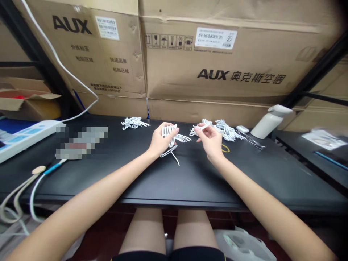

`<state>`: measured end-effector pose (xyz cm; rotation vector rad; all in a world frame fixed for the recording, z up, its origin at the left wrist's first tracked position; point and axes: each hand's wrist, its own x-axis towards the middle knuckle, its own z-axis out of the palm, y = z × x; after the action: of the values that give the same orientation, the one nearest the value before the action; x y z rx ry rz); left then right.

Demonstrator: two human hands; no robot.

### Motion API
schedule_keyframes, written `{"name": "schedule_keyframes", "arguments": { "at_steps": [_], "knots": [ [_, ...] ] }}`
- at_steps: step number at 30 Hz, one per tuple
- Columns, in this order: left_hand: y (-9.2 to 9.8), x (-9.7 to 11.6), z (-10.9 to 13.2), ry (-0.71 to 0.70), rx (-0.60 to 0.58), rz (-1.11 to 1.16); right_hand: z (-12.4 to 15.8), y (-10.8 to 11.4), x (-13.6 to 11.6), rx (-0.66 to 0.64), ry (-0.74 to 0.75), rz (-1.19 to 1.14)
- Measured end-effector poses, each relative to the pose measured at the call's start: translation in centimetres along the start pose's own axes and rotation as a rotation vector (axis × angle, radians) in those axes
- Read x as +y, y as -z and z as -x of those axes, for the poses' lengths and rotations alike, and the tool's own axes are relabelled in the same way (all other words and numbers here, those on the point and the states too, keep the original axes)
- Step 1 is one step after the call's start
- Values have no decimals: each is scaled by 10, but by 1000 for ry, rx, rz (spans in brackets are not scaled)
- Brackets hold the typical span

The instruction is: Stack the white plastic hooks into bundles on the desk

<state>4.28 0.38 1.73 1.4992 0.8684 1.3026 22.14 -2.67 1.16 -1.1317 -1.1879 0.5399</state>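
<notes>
A bundle of thin white bent strands sits above the middle of the counter, gripped in the left hand, its fingers closed around it with the thumb pressed across the front; loose ends fan out to the right. Just below this hand is a looped white strand; whether it hangs from the bundle or lies on the counter I cannot tell. The right hand, near it, has its fingertips pinched together on a short white piece. Behind the right hand lies a heap of white strands, and a smaller pile lies left of the left hand. Beside the right wrist is a yellow band; farther right are glasses, a small white case and a tilted white bottle. A white power strip lies at far left, and large cardboard boxes stand behind.
</notes>
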Motion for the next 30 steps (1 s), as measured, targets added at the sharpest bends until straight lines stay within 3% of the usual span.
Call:
{"name": "schedule_keyframes", "arguments": {
  "at_steps": [5,11,17,30],
  "knots": [
    [-1,2,3,-14,-32,-30,4,-3,-8,-6,19,-84],
    [-3,2,5,-81,-59,-112,10,-6,-12,-175,-51,-76],
    [-2,3,6,-133,-60,-212,17,-9,-12,-330,-30,-44],
    [-1,5,9,-250,-98,-348,18,-8,-10,-388,-6,-4]
  ]
}}
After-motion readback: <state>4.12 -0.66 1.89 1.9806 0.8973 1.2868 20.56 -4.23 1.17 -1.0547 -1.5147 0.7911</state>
